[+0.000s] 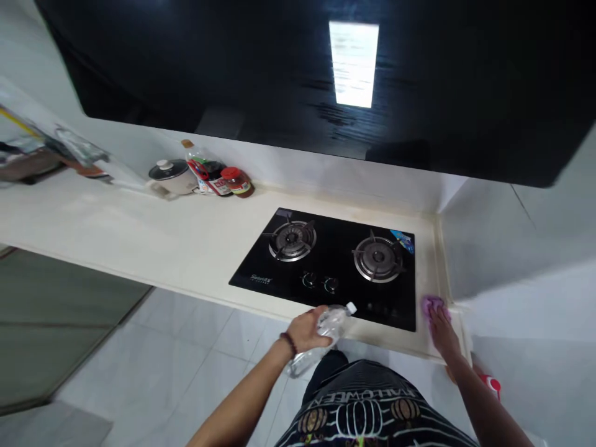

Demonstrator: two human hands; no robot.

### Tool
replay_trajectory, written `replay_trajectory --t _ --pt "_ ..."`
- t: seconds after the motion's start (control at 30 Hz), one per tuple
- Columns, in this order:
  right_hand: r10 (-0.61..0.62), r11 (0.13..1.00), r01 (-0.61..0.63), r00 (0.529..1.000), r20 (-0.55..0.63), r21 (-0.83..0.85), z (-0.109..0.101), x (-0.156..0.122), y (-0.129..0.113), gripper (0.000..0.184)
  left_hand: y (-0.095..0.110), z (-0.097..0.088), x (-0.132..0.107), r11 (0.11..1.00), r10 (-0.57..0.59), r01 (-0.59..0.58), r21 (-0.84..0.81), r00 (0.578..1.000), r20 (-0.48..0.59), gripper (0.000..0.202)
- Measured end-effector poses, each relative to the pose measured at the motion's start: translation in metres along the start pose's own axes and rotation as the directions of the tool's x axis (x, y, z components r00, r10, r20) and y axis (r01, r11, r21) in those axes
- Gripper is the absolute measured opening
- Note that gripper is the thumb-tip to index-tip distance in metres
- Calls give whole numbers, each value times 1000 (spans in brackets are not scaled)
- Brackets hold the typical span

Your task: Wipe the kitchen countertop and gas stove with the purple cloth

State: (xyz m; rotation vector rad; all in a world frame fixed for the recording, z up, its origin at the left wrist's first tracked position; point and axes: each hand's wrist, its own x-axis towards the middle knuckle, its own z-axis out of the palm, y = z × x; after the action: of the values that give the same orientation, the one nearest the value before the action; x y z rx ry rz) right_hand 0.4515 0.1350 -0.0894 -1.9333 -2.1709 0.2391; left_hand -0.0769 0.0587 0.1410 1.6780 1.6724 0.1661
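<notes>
The wiping is at the strip of counter (139, 236) at 3 o'clock from the black stove (339, 248). A purple cloth (432, 304) lies there, close to the wall corner. I think only this small spot is being cleaned now. The pale edge around the stove looks a bit yellow at 12 and 3 o'clock, so there may be more to wipe. The long part of the counter at 9 o'clock shows no wet marks that I can make out, so I cannot tell if it is done.

The right hand (442, 332) lies flat on the cloth. Its fingers are stretched out and press down; they are not curled around it.

The left hand (305, 329) is at 6 o'clock from the stove, over the counter's front edge. Its fingers are wrapped tight around a clear bottle (333, 321) with a white cap. The bottle is tilted, cap toward the stove.

A pot (171, 176) and some jars (223, 177) stand far off at 10 o'clock.
</notes>
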Motion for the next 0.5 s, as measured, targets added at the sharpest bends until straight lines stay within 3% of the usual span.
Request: replay_trajectory --t 0.13,0.23,0.37,0.5 --pt "-10 998 9 1000 10 57 -5 -5 2 67 92 39 36 970 7 -25 243 997 78 89" --pt "-34 998 30 997 69 56 -15 -6 -3 65 132 59 51 944 17 -50 326 994 104 87" --pt "8 999 -13 989 145 30 -23 -6 -13 67 140 69 52 937 -32 -1 349 995 90 79" --pt "-14 1000 10 992 128 27 -20 -7 -15 68 137 66 46 941 -92 74 329 995 38 75"
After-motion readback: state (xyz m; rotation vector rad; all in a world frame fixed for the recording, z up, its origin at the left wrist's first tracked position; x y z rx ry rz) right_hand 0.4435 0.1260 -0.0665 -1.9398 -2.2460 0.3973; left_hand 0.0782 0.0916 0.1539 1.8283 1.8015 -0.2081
